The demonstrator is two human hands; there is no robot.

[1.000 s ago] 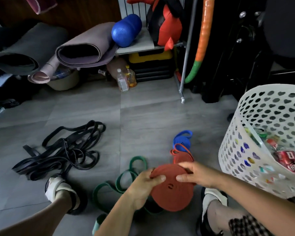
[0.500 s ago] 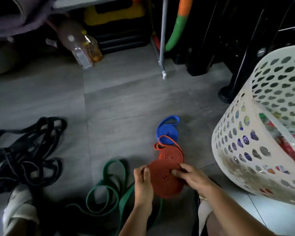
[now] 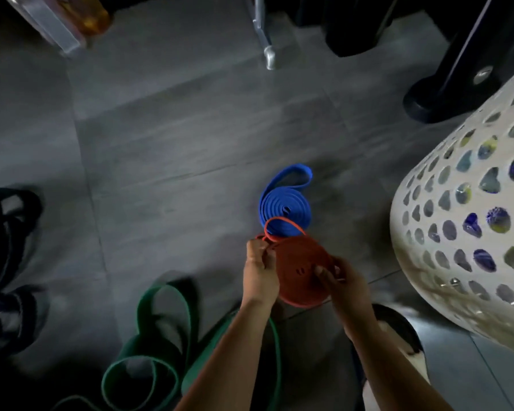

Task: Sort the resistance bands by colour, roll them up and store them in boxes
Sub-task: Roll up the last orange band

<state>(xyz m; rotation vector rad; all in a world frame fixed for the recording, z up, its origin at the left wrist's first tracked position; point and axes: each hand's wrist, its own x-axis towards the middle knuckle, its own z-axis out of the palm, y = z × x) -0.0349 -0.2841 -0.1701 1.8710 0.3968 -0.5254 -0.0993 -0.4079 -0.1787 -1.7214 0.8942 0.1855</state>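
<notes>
A rolled red band (image 3: 298, 269) is low over the grey floor between my hands. My left hand (image 3: 260, 272) grips its left edge, fingers curled by a thin loose red loop. My right hand (image 3: 343, 284) grips its right side, thumb on the flat face. A rolled blue band (image 3: 285, 207) lies on the floor just beyond, its loose end arching up. Loose green bands (image 3: 161, 336) sprawl at the lower left. Black bands (image 3: 6, 247) lie at the left edge, blurred.
A white perforated basket (image 3: 469, 232) holding coloured items fills the right side. A black stand base (image 3: 436, 96) and a metal rack leg (image 3: 267, 51) are beyond. Bottles (image 3: 69, 22) lie top left. My sandalled foot (image 3: 398, 345) is under my right forearm.
The view has dropped and closed in on the floor. My hands have carried the red roll down and forward to just before the blue roll, over the smaller red roll.
</notes>
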